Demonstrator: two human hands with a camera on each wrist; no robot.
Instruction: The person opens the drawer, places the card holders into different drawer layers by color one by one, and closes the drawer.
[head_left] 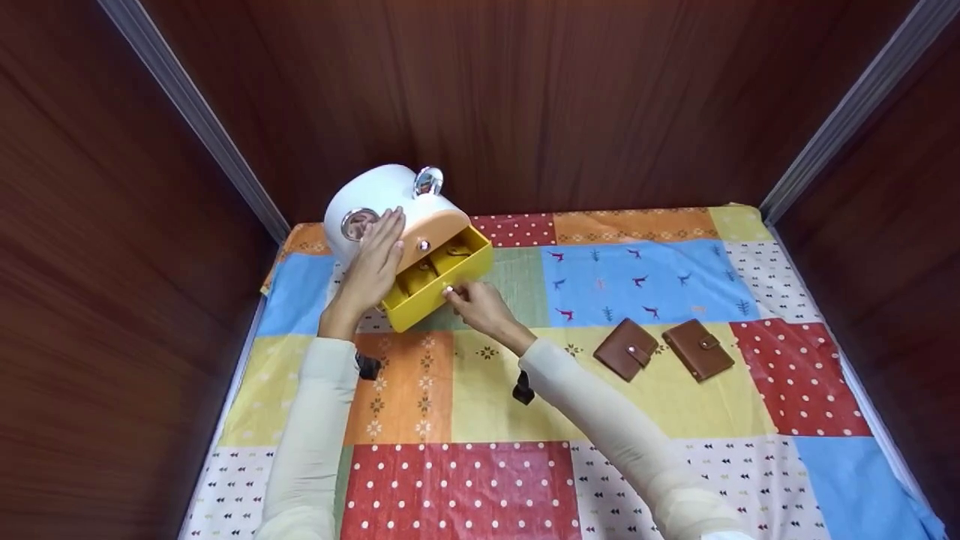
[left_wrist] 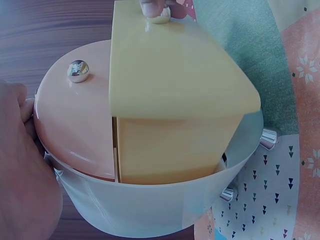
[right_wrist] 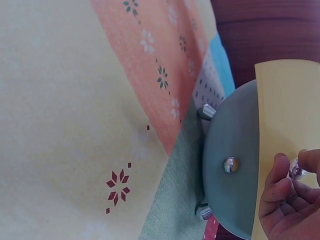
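A white rounded storage box (head_left: 375,184) with an orange front panel (left_wrist: 75,120) stands at the back left of the cloth. Its yellow drawer (head_left: 442,292) juts out, and small dark items inside are too unclear to name. My left hand (head_left: 375,262) lies with straight fingers against the top of the box; in the left wrist view only part of this hand (left_wrist: 25,165) shows. My right hand (head_left: 484,307) pinches the drawer's silver knob (right_wrist: 296,171) between thumb and finger. Below the drawer, the right wrist view has a grey-green panel (right_wrist: 235,195) with another knob (right_wrist: 230,164).
Two brown leather wallets with snap straps, one (head_left: 626,349) beside the other (head_left: 697,350), lie on the right of the patchwork cloth (head_left: 510,480). Dark wood panels (head_left: 562,105) enclose the back and both sides. Silver feet (right_wrist: 206,111) stick out from the box.
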